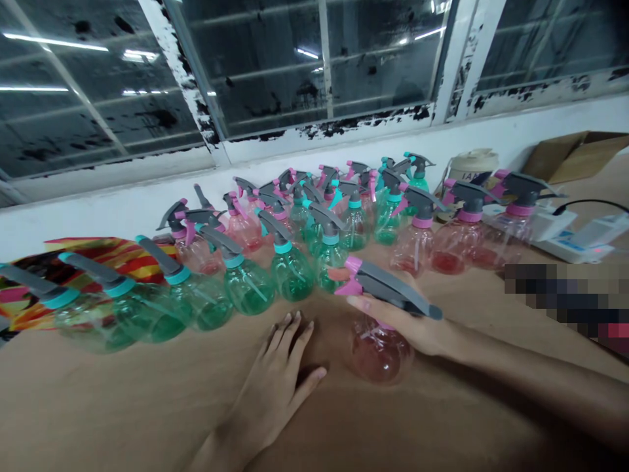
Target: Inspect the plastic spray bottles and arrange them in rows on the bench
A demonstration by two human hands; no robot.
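My right hand point(407, 321) is wrapped around the neck of a pink spray bottle point(381, 357), just under its grey and pink trigger head. The bottle's round, see-through body is near the tabletop; I cannot tell whether it touches. To its left, my left hand point(280, 373) lies flat on the wooden table point(171, 406), fingers spread and holding nothing. Beyond both hands stands a row of green spray bottles point(250, 288) with turquoise collars. More pink spray bottles point(449, 246) stand behind my right hand.
Several more pink and green bottles crowd toward the windowed wall point(314, 134). A colourful patterned cloth or bag point(113, 252) lies at the left. At the right are a white device point(574, 239), a cream container point(474, 164) and an open cardboard box point(572, 154).
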